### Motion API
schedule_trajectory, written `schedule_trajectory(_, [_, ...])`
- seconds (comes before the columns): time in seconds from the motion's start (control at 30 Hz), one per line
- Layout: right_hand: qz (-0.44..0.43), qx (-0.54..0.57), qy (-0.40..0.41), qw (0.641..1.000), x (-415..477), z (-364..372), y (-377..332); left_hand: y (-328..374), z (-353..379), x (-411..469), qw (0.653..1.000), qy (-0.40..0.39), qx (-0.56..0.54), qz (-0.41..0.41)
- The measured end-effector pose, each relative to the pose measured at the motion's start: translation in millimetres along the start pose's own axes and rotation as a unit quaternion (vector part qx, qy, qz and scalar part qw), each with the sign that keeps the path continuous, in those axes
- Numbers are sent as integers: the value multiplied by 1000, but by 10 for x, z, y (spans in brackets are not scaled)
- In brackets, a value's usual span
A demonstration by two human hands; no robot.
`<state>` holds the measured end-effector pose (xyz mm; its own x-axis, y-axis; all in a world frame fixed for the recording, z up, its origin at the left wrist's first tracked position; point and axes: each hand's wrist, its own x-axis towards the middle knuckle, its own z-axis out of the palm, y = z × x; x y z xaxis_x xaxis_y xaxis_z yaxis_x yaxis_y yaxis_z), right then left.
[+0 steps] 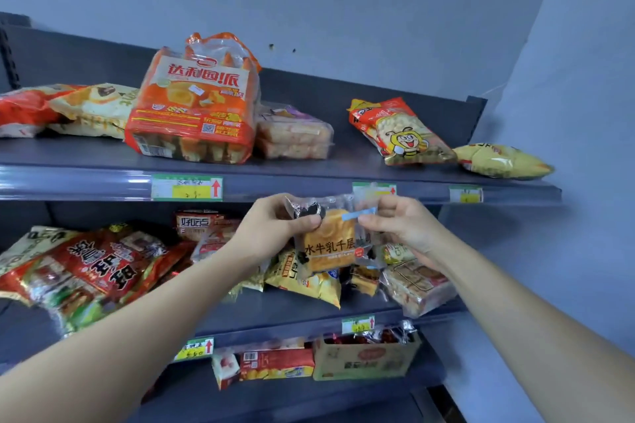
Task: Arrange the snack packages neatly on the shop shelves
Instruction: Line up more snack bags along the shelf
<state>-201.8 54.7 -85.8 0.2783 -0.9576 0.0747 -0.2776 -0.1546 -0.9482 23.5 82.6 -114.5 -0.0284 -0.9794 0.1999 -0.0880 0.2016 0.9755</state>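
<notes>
A clear-wrapped yellow layer cake package [330, 240] hangs in the air just below the front lip of the top shelf [103, 178]. My left hand [275, 227] pinches its upper left corner. My right hand [402, 223] pinches its upper right corner. On the top shelf stand a big orange pie bag [192, 106], a clear tray of pastries [293, 137], a peanut bag with a cartoon bee [409, 137] and a yellow bag [501, 161]. The middle shelf [281, 319] holds a jumbled heap of red bags [89, 268] and yellow bags [305, 282].
Red and pale bags [51, 110] lie flat at the top shelf's left end. A bare stretch of top shelf lies between the pastry tray and the bee bag. The bottom shelf carries a cardboard box [364, 357] and small packets [275, 364]. A blue wall [567, 113] closes the right side.
</notes>
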Motion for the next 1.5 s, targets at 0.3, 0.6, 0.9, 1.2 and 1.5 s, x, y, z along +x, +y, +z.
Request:
schedule_trajectory(0.3, [141, 8, 73, 987, -35, -736, 1202, -791, 982, 192, 991, 40, -6, -129])
schedule_trajectory(0.6, [299, 55, 177, 936, 267, -1061, 2289, -1519, 1426, 739, 971, 89, 33, -221])
schedule_trajectory(0.9, [442, 158, 312, 826, 809, -1165, 3175, -2138, 1768, 1691, 963, 75, 65, -249])
schedule_trajectory(1.2, [457, 238, 331, 790, 988, -1165, 3380, -2478, 1966, 2300, 942, 82, 173, -274])
schedule_trajectory(1.5, [304, 238, 557, 736, 896, -1558, 3155, -2415, 2113, 2291, 924, -40, 268, -270])
